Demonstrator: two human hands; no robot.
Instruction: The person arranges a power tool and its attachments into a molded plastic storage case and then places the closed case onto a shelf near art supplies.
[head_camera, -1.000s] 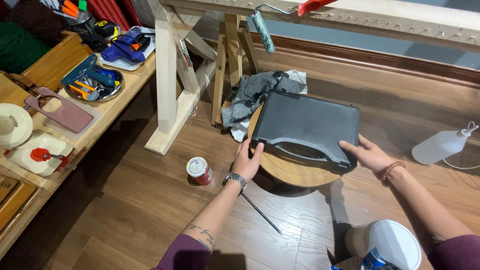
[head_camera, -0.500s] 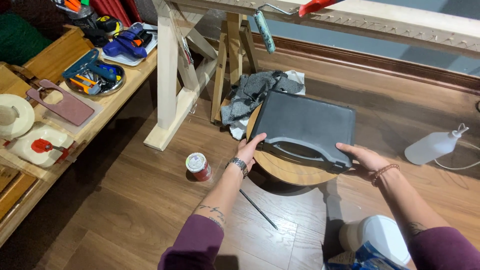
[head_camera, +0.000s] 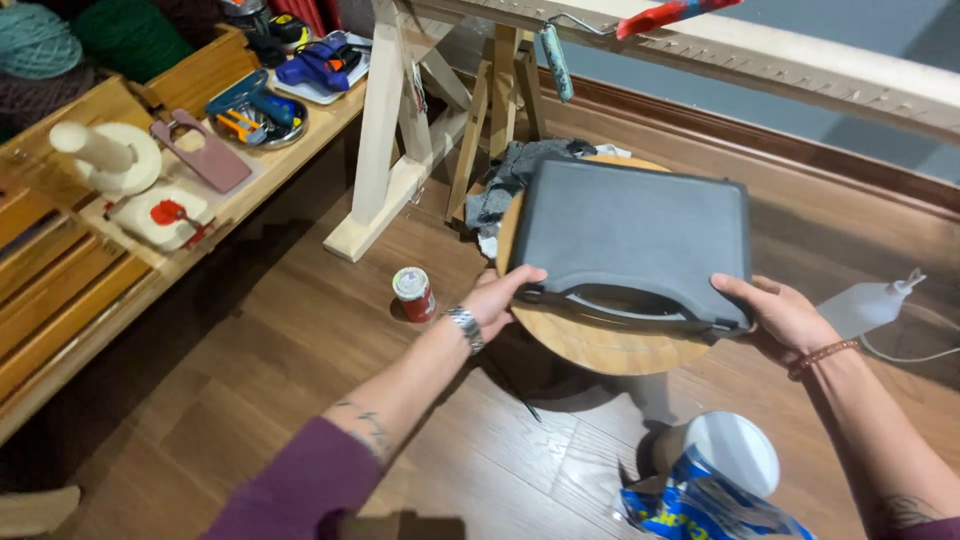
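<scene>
One grey case (head_camera: 635, 235), one round stool (head_camera: 600, 345), one can (head_camera: 413, 294) at 9 o'clock, one squeeze bottle (head_camera: 868, 305) at 3, one paint roller (head_camera: 556, 60) at 12, two hands.

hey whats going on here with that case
A person has both hands on a dark grey plastic carry case that lies flat and closed on a round wooden stool. The left hand grips the front left corner by the handle side, the right hand the front right corner. A red can stands on the wooden floor beside the stool, and grey cloth lies behind it.
</scene>
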